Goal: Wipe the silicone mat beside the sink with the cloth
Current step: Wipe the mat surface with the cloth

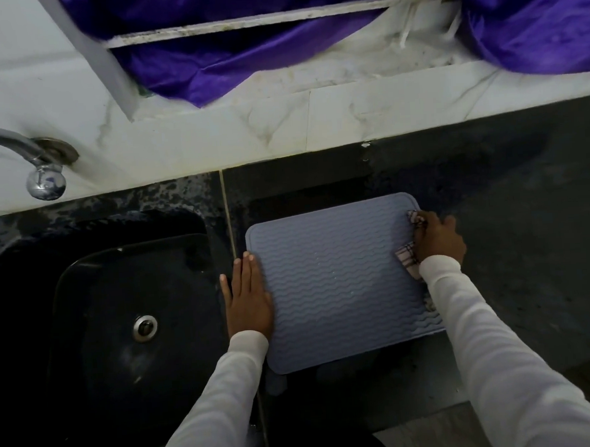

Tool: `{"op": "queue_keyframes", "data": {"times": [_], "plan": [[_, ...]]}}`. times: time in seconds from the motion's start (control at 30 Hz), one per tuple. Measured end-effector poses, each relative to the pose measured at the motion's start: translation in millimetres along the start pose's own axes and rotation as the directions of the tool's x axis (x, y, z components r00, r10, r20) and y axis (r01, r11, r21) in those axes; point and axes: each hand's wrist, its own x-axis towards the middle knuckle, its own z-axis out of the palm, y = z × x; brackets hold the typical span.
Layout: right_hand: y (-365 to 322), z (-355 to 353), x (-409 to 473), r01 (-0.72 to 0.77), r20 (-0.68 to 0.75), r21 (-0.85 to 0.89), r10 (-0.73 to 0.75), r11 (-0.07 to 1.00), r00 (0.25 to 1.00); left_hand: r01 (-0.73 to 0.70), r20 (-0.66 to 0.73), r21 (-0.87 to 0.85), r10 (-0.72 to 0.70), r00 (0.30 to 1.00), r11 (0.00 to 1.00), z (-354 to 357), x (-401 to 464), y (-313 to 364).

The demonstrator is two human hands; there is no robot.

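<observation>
No writing is readable anywhere. The blue silicone mat (337, 282) lies on the dark counter (509, 239) just right of the sink (96, 302). The left hand (248, 299) presses flat on its left edge; the right hand (438, 238) clutches a checked cloth (408, 256) at its far right corner, the cloth mostly hidden.

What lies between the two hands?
Only the bare, wavy-ribbed mat stretches between left hand and right hand gripping the cloth, in the head view.

Mat (337, 282) matt, wavy-ribbed; sink (96, 302) glossy black.
</observation>
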Motion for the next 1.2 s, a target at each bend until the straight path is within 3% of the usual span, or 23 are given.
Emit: {"op": "queue_keyframes", "data": {"times": [0.1, 0.23, 0.43, 0.57, 0.83, 1.0, 1.2], "plan": [[-27, -6, -6, 0.018, 0.018, 0.048, -0.019, 0.999, 1.0, -0.001, -0.022, -0.007, 0.001, 1.0, 1.0, -1, 0, 2], [-111, 2, -41, 0.233, 0.037, 0.145, -0.24, 0.962, 0.97, -0.004, -0.009, 0.009, 0.004, 1.0, 1.0, -2, -1, 0], [-234, 42, -132, 0.59, 0.104, 0.162, -0.608, 0.791, 0.787, -0.003, 0.025, 0.027, 0.002, 1.0, 1.0, 2, 3, -3], [-250, 69, -143, 0.573, 0.263, 0.081, -0.572, 0.816, 0.777, -0.044, 0.065, 0.13, 0.035, 0.997, 0.991, 7, 0, -4], [-240, 72, -133, 0.643, 0.211, -0.008, -0.627, 0.766, 0.75, -0.033, -0.01, 0.049, 0.034, 0.999, 0.998, 5, 1, -2], [-215, 61, -101, 0.526, 0.174, -0.052, -0.511, 0.849, 0.842, 0.009, -0.034, 0.02, -0.008, 0.999, 1.0, 9, 3, -5], [-132, 32, -19, 0.342, 0.082, -0.088, -0.335, 0.936, 0.939, 0.014, -0.065, -0.057, -0.018, 0.998, 0.998, 6, 1, -2]]}}
